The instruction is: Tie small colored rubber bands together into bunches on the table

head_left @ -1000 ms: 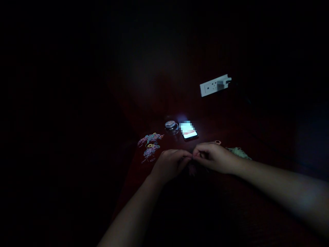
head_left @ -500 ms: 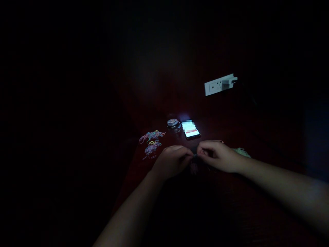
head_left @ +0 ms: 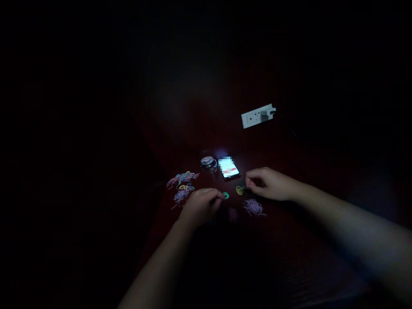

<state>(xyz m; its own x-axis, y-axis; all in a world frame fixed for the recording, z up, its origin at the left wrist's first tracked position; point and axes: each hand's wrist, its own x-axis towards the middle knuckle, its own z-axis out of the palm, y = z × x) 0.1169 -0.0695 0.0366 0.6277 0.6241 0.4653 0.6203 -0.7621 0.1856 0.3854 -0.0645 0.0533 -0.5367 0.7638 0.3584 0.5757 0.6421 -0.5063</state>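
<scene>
My left hand [head_left: 202, 207] is closed in a pinch, its fingertips right beside a small green rubber band [head_left: 225, 195]. Whether the fingers hold or merely touch something is too dark to tell. To the right, my right hand [head_left: 268, 183] pinches what looks like a pale rubber band [head_left: 243, 187], next to a few yellow rubber bands [head_left: 239, 190]. Below it lies a heap of lilac rubber bands [head_left: 254, 207], with a dim pinkish heap [head_left: 233, 214] to its left. Mixed rubber bands [head_left: 183, 179] are spread beyond my left hand, and more purple ones [head_left: 183, 195] lie closer.
A lidded clear jar [head_left: 209, 165] stands at the back of the dark reddish table [head_left: 283, 240]. Beside it lies a phone [head_left: 229, 168] with its screen lit. A white socket plate [head_left: 258, 116] with a plug in it is behind. Deep shadow covers the surroundings.
My hands have separated, the left going left and the right staying right. The green, yellow and lilac rubber bands between them now show. The view has shifted slightly.
</scene>
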